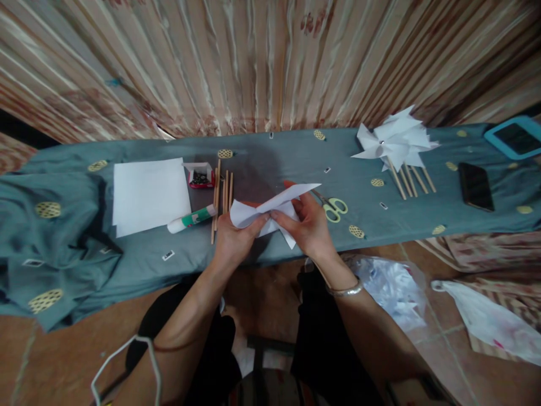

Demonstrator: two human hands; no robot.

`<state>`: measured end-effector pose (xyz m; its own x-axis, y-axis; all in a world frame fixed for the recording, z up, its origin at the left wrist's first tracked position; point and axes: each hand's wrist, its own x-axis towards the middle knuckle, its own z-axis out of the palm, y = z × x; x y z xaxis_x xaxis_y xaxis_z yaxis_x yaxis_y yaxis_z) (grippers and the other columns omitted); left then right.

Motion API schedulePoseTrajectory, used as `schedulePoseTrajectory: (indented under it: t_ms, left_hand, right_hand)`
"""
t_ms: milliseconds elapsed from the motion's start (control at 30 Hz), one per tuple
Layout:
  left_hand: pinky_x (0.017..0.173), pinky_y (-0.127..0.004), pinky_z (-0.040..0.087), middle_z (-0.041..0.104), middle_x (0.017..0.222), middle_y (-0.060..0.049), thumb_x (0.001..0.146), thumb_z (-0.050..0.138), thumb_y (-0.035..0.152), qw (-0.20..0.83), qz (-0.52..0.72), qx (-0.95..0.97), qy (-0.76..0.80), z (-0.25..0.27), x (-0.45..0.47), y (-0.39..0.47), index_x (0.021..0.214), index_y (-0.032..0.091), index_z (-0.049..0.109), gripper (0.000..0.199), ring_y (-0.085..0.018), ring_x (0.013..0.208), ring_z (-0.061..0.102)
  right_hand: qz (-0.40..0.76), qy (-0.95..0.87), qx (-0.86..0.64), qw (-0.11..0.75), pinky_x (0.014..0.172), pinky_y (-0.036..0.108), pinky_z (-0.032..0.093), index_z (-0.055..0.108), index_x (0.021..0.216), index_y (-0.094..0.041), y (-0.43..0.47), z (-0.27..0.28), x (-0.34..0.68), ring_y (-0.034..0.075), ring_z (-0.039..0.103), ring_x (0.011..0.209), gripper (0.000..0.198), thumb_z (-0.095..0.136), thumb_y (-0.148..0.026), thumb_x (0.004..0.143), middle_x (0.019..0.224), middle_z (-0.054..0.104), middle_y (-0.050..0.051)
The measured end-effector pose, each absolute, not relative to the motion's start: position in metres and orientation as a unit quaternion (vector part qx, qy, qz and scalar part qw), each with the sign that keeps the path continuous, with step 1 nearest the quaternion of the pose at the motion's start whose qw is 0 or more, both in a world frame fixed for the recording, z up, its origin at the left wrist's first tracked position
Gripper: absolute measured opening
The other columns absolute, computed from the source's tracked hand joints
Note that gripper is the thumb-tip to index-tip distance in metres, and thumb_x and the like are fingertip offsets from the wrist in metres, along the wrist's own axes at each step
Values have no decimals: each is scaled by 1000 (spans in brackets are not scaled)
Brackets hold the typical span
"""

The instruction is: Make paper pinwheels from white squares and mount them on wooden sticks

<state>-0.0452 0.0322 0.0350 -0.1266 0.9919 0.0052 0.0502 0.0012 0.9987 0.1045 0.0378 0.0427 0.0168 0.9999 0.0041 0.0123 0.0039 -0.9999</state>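
Note:
Both hands meet on a cut, partly folded sheet of white paper (276,198) above the front edge of the cloth-covered table. My left hand (234,239) pinches its left side, thumb pressed near the middle. Opposite it, my right hand (310,225) grips the paper with the thumb at the middle and fingers behind. Some fingers are hidden by the paper. Just right of my right hand lie scissors with pale green handles (336,209). Several wooden sticks (216,194) and a green and white glue stick (192,218) lie beside my left hand.
A stack of white paper (151,194) lies left, near a small red box (200,176) of dark pins. Finished paper pinwheels (399,141) on sticks, a dark phone (476,186) and a blue-framed device (515,137) are at right. A plastic bag of scraps (391,287) sits on the floor.

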Motion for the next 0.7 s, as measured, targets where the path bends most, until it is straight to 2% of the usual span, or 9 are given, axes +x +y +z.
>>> schedulePoseTrajectory:
  t_ms: [100, 367, 700]
  left_hand:
    - [55, -25, 53, 71, 69, -2, 66, 77, 30, 461, 516, 484, 535, 36, -45, 33, 77, 14, 72, 20, -17, 61, 66]
    - [60, -28, 57, 76, 75, -8, 60, 79, 31, 444, 511, 461, 574, 32, -44, 35, 78, 11, 71, 28, -21, 66, 70]
    - [65, -28, 59, 77, 81, -8, 62, 80, 30, 429, 515, 469, 575, 35, -43, 34, 83, 12, 72, 29, -22, 71, 72]
  right_hand:
    - [495, -495, -506, 504, 73, 32, 57, 51, 126, -22, 38, 42, 105, 19, 68, 82, 62, 76, -28, 69, 88, 71, 0]
    - [510, -469, -493, 527, 81, 35, 57, 55, 119, -21, 38, 42, 103, 22, 69, 94, 59, 79, -27, 65, 101, 73, 5]
    - [496, -477, -503, 523, 86, 37, 56, 56, 119, -20, 38, 43, 102, 23, 69, 95, 60, 79, -30, 64, 102, 74, 6]
